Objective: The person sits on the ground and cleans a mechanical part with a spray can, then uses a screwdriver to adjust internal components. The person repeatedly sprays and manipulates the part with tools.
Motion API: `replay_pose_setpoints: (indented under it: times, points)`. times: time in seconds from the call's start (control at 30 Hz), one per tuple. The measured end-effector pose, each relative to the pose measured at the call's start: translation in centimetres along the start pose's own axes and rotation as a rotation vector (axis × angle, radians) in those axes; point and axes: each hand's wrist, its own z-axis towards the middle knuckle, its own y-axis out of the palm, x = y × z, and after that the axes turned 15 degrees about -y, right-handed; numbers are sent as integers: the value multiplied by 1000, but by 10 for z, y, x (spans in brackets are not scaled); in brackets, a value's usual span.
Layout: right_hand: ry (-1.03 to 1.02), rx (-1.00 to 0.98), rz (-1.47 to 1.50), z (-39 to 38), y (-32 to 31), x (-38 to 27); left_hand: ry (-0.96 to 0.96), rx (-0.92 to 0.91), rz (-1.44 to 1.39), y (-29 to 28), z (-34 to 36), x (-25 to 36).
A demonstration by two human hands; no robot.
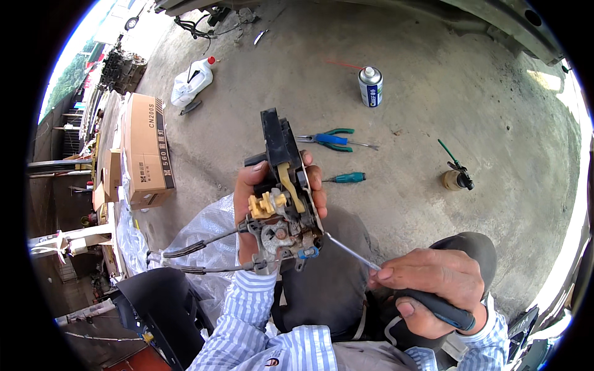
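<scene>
My left hand (246, 185) is wrapped round a car door latch (275, 235), a black plastic and metal unit with yellow plastic pieces and a small blue one. Two dark cables (204, 244) run from its lower left side. A dark-handled screwdriver (352, 251) is in my right hand (442, 275), with the fingers closed on the handle and shaft. The screwdriver's tip meets the latch's lower right edge; whether it sits in a screw or slot is too small to tell. The latch is held up above my knees, and its underside is hidden.
On the concrete floor ahead lie green-handled pliers (340, 148), a blue-handled screwdriver (326, 138) across them and a teal-handled screwdriver (351, 178). A spray can (370, 93), an oil can (451, 180) and a white jug (190, 83) stand beyond. Cardboard box (142, 142) and clear plastic wrap (210, 226) are left.
</scene>
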Motion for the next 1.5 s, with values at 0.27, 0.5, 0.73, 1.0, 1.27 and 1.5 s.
replay_pose_setpoints:
  times: [0.27, 0.5, 0.73, 1.0, 1.27, 1.5]
  points:
    - [-17, -24, -20, 2, -3, -3, -48, -59, -74, 12, 14, -12]
    - [-34, -11, -75, 7, 2, -1, -63, -44, -94, 6, 14, -4]
    - [21, -71, -89, 6, -3, 2, 88, 245, 140, 21, 18, -15]
    - [660, 352, 558, -3, -6, 6, 121, 499, 234, 38, 22, -21]
    - [674, 473, 472, -12, -19, 17, 119, 564, 131, 44, 30, -21]
    - [447, 92, 64, -3, -16, 24, 103, 480, 141, 36, 35, -26]
